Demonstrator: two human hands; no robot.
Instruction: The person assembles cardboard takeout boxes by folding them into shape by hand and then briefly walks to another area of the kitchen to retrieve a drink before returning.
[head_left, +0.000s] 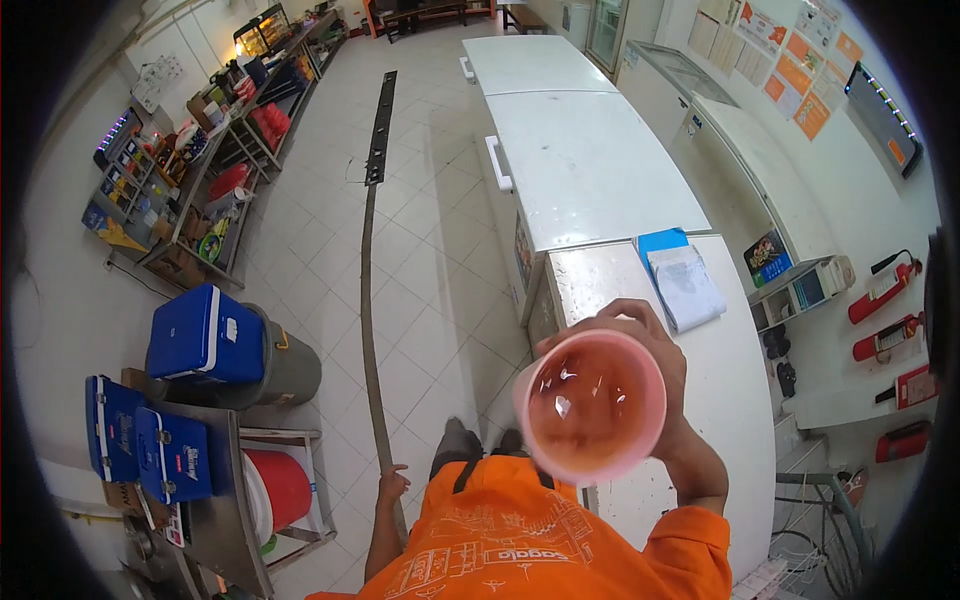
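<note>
My right hand (660, 345) is raised over the white counter, its fingers wrapped round a pink cup (652, 440). The cup is close to the camera and shows its open top. Reddish-amber liquid (585, 400) in it catches bright reflections. My left hand (393, 484) hangs low at my left side, away from the cup. One finger stretches out to the right; the others are partly hidden, and nothing shows in the hand. Behind it runs a long brown strip (370, 300) on the floor.
A blue folder with papers (685, 285) lies on the counter (590, 285), with white chest freezers (600, 150) beyond. Blue coolers (205, 335) and a grey bin (295, 365) stand left. Cluttered shelves (215, 165) line the left wall; red fire extinguishers (885, 290) are at right.
</note>
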